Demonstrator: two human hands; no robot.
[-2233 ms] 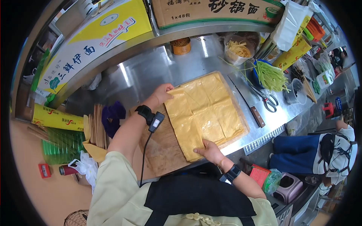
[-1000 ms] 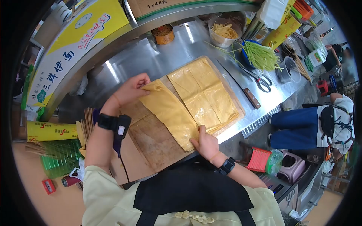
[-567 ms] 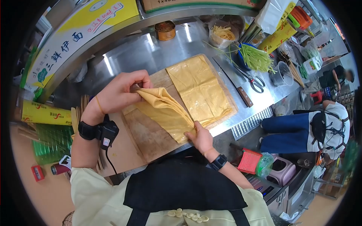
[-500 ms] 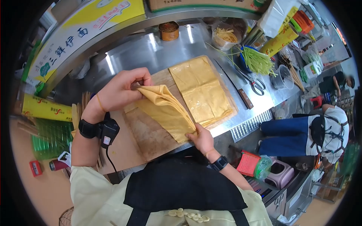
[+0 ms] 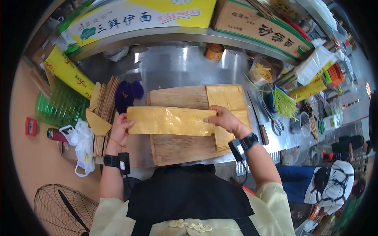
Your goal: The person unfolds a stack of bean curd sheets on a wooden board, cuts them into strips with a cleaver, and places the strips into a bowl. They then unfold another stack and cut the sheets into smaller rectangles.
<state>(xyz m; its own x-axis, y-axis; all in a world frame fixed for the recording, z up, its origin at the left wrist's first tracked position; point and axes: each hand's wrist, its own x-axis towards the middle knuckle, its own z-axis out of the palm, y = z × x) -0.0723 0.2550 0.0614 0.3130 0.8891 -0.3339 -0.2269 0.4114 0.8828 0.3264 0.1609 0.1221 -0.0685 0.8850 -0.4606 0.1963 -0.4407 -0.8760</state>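
Note:
A folded strip of yellow tofu skin [image 5: 169,121] is stretched level between my two hands, over the wooden cutting board [image 5: 181,150]. My left hand [image 5: 121,128] pinches its left end, thumb on top. At the other end, my right hand [image 5: 226,120] grips the strip with the thumb across its upper face and the fingers tucked behind. A flat stack of tofu skin sheets [image 5: 226,97] lies on the right part of the board, partly covered by my right hand and the strip's end.
Right of the board lie a knife [image 5: 263,134] and scissors [image 5: 277,125], near a bowl of green shoots [image 5: 285,103]. Bamboo skewers [image 5: 105,106] and a purple cloth [image 5: 128,93] lie on the left. A shelf with cartons [image 5: 260,29] spans the back. A person [image 5: 334,183] is at the right.
The tofu skin has gone from a slanted, drooping fold to a straight level strip. My left hand has come down to its left end, and my view has swung left.

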